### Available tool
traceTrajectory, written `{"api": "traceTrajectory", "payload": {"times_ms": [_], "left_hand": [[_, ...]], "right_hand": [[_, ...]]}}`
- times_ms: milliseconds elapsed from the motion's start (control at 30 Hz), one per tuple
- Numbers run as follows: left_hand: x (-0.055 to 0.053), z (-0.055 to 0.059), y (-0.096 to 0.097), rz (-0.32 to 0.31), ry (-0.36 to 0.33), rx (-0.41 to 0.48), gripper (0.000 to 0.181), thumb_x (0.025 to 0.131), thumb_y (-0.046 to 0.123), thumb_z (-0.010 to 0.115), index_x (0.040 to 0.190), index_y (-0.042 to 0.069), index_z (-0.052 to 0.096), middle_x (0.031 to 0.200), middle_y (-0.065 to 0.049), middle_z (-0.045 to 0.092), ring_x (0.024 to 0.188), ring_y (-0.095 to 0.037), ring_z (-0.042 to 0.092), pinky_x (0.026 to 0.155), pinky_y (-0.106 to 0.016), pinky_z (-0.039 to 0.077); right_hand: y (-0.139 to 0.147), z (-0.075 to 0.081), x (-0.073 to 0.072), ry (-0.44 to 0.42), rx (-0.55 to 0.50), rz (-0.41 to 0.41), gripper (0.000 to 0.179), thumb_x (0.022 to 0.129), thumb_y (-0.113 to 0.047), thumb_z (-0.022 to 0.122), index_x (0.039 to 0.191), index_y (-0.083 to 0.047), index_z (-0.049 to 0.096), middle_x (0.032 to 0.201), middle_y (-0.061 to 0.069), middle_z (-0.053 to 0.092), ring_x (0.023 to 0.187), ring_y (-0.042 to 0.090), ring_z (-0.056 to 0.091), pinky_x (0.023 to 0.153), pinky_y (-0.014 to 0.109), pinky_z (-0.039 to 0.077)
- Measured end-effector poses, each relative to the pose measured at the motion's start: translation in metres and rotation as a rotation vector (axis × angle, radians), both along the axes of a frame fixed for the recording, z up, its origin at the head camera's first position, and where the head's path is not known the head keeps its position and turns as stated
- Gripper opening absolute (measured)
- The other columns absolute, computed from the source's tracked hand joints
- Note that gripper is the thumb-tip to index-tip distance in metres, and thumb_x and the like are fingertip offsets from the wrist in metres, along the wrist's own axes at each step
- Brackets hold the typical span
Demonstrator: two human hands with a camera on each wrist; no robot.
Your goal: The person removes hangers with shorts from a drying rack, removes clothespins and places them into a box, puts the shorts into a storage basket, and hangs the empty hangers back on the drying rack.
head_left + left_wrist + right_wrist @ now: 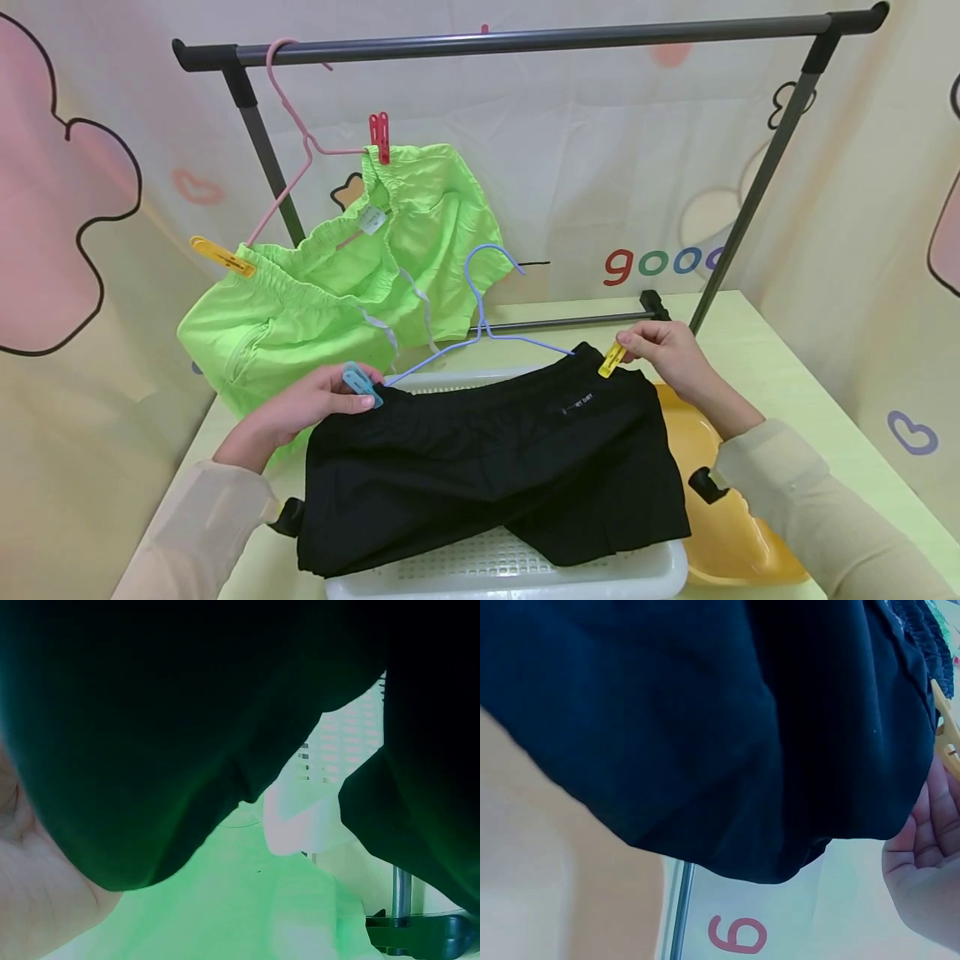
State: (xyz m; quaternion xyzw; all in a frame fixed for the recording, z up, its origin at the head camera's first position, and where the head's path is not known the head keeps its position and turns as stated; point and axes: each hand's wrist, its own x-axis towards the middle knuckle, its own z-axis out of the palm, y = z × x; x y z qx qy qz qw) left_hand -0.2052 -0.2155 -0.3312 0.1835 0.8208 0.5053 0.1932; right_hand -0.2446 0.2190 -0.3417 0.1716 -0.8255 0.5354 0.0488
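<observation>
A pair of black shorts (pixel 480 475) hangs spread between both hands, with a blue wire hanger (pixel 480 325) at its waistband. My left hand (pixel 318 400) grips the left end of the waistband, where a light blue clothespin (pixel 362 383) is clipped. With thumb and fingers, my right hand (pixel 660 346) pinches a yellow clothespin (pixel 613 358) at the right part of the waistband. In the right wrist view, that clothespin (pixel 946 731) shows at the edge beside the shorts. Black cloth fills most of the left wrist view and hides the left fingertips.
Lime green shorts (pixel 322 300) hang from a pink hanger (pixel 296 125) on a dark rack bar (pixel 525 37), held by red (pixel 379 137) and yellow (pixel 222 256) clothespins. Below the black shorts are a white basket (pixel 510 583) and an orange basin (pixel 750 550) on the table (pixel 795 392).
</observation>
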Motion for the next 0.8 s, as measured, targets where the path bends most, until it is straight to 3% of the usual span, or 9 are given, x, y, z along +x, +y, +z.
{"api": "traceTrajectory", "payload": {"times_ms": [200, 400, 567, 800], "left_hand": [[0.0, -0.002, -0.001, 0.006, -0.017, 0.002, 0.04, 0.084, 0.019, 0.058, 0.115, -0.004, 0.046, 0.08, 0.01, 0.054, 0.086, -0.007, 0.053, 0.084, -0.025, 0.039], [0.004, -0.004, -0.012, 0.04, -0.016, -0.021, 0.04, 0.085, 0.021, 0.057, 0.113, -0.005, 0.045, 0.09, 0.005, 0.055, 0.089, -0.008, 0.052, 0.085, -0.029, 0.037], [0.005, -0.003, -0.016, 0.053, -0.002, -0.017, 0.038, 0.085, 0.02, 0.057, 0.111, -0.005, 0.046, 0.098, 0.003, 0.054, 0.092, -0.008, 0.052, 0.086, -0.03, 0.037], [0.004, -0.004, -0.016, 0.048, -0.007, -0.025, 0.04, 0.085, 0.021, 0.057, 0.113, -0.005, 0.046, 0.086, 0.007, 0.054, 0.088, -0.007, 0.052, 0.084, -0.028, 0.037]], "right_hand": [[0.003, 0.0, -0.001, -0.012, -0.006, -0.031, 0.029, 0.088, -0.016, 0.054, 0.085, 0.012, 0.06, 0.063, -0.017, 0.058, 0.066, 0.005, 0.054, 0.066, 0.017, 0.045], [0.028, 0.005, -0.002, -0.037, -0.076, -0.113, 0.019, 0.088, -0.021, 0.053, 0.073, -0.022, 0.065, 0.063, -0.017, 0.059, 0.064, 0.003, 0.054, 0.067, 0.012, 0.044], [0.044, 0.004, -0.002, -0.07, -0.074, -0.122, 0.019, 0.089, -0.022, 0.051, 0.076, -0.024, 0.064, 0.066, -0.018, 0.06, 0.064, 0.001, 0.056, 0.067, 0.008, 0.044], [0.055, -0.003, -0.002, -0.118, -0.05, -0.14, 0.021, 0.089, -0.024, 0.051, 0.073, -0.03, 0.062, 0.066, -0.019, 0.06, 0.064, 0.001, 0.056, 0.067, 0.009, 0.045]]}}
